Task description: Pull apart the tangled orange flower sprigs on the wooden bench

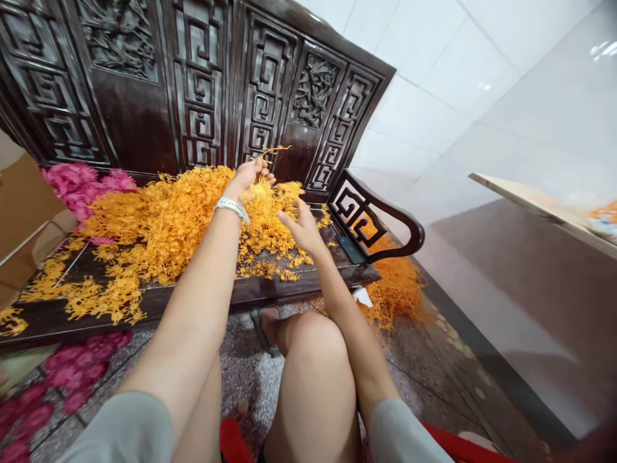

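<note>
My left hand (250,180), with a white band at the wrist, is closed on a yellow artificial flower piece (276,150); its thin stem-like end sticks out above the fingers. More yellow petals (263,191) hang just below that hand, partly blurred. To the right, my right hand (304,226) is open, thumb and fingers apart, its fingertips close to a yellow petal cluster (290,190). Whether they touch it I cannot tell. Both hands are over a big heap of frilly yellow-orange artificial flower pieces (164,222) on a dark carved wooden bench (139,132).
Pink flower pieces (80,190) lie at the bench's left end, beside a cardboard box (29,212). A phone (353,249) rests by the armrest (409,225). Orange pieces (398,286) and magenta ones (72,373) are low down at either side. A wooden board (535,206) juts in at right.
</note>
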{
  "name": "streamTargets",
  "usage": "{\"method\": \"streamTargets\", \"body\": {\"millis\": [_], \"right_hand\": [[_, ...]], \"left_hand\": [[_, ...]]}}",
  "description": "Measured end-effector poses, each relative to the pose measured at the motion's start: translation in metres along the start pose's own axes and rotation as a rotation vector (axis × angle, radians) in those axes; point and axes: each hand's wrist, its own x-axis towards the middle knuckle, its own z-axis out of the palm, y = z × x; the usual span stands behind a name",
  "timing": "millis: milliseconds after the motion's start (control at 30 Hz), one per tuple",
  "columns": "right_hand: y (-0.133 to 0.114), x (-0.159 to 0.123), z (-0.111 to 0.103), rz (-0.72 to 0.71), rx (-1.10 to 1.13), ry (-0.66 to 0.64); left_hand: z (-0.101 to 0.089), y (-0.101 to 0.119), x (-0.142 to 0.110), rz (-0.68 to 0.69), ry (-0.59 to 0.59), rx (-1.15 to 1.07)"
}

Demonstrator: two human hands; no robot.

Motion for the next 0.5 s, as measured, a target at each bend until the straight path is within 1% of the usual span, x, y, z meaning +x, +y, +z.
{"method": "streamTargets", "body": {"millis": [67, 133, 200, 267, 333, 400, 433, 500], "right_hand": [[-0.007, -0.002, 0.009, -0.008, 0.08, -0.039], [-0.009, -0.003, 0.015, -0.004, 0.14, -0.031], [-0.007, -0.003, 0.017, -0.006, 0.173, 0.017], [-0.004, -0.003, 0.015, -0.003, 0.163, 0.044], [-0.002, -0.002, 0.011, -0.021, 0.115, 0.034], [-0.001, -0.002, 0.006, -0.067, 0.022, 0.012], [0.0, -0.001, 0.004, -0.091, -0.035, 0.002], [0.002, 0.001, 0.002, -0.151, -0.171, -0.032]], "left_hand": [[0.019, -0.009, -0.007, -0.096, -0.053, -0.12], [0.034, -0.015, -0.012, -0.161, -0.1, -0.166], [0.044, -0.018, -0.016, -0.18, -0.148, -0.175], [0.049, -0.021, -0.018, -0.172, -0.202, -0.188], [0.052, -0.023, -0.019, -0.164, -0.244, -0.21], [0.056, -0.025, -0.02, -0.186, -0.261, -0.216], [0.058, -0.026, -0.02, -0.206, -0.251, -0.21], [0.063, -0.029, -0.019, -0.238, -0.194, -0.211]]}}
